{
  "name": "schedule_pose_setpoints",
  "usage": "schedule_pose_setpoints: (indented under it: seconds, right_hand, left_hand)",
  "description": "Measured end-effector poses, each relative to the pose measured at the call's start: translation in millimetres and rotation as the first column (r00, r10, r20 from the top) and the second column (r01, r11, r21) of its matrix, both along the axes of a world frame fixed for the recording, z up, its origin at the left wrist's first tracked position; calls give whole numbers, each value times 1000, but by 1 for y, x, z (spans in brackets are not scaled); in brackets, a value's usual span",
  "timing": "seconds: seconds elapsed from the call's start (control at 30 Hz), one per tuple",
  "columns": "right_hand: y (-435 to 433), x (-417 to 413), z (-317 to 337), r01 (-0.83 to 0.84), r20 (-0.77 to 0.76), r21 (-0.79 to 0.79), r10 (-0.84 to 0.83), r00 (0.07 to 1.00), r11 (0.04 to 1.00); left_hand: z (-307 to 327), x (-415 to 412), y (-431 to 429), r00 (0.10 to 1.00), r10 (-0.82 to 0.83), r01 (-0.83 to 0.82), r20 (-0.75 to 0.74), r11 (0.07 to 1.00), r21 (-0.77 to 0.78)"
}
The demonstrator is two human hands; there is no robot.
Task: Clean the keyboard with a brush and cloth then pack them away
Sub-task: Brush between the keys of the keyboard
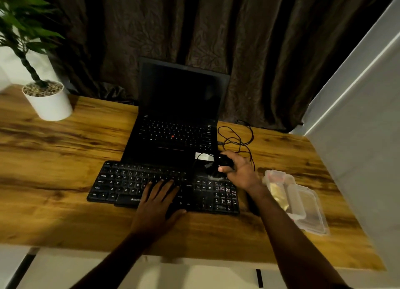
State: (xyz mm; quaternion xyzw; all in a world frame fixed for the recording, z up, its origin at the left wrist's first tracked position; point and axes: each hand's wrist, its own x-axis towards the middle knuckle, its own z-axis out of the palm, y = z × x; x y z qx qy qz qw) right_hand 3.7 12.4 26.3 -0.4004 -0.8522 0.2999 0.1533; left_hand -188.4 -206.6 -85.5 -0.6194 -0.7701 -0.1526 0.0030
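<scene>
Low in the centre of the frame, the left hand [158, 204] lies flat with straight fingers on the keyboard [121, 182], apparently pinning it so it cannot slide on the table [65, 148]. At the keyboard's upper right corner, the right hand [240, 169] curls round a dark object, probably the brush [225, 161], held low over the keys for sweeping. Just right sits a clear container [303, 202] with something yellow inside, kept within reach for packing. Beyond stands an open laptop [179, 107].

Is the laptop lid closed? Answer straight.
No, the laptop stands open behind the keyboard, its dark screen raised and its own keys showing.
</scene>
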Motion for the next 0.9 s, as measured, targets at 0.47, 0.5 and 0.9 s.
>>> schedule_pose_setpoints:
  seconds: [0.47, 0.5, 0.9]
  right_hand:
    - [4, 21, 2, 59, 82, 5, -59, 995, 998]
    - [2, 16, -1, 45, 74, 6, -45, 996, 999]
    - [6, 34, 5, 75, 91, 9, -76, 993, 997]
  left_hand:
    - [4, 0, 0, 1000, 3, -3, -3, 999, -44]
    - [4, 1, 0, 1000, 3, -3, -8, 999, -45]
    - [3, 1, 0, 1000, 0, 0, -29, 1000, -20]
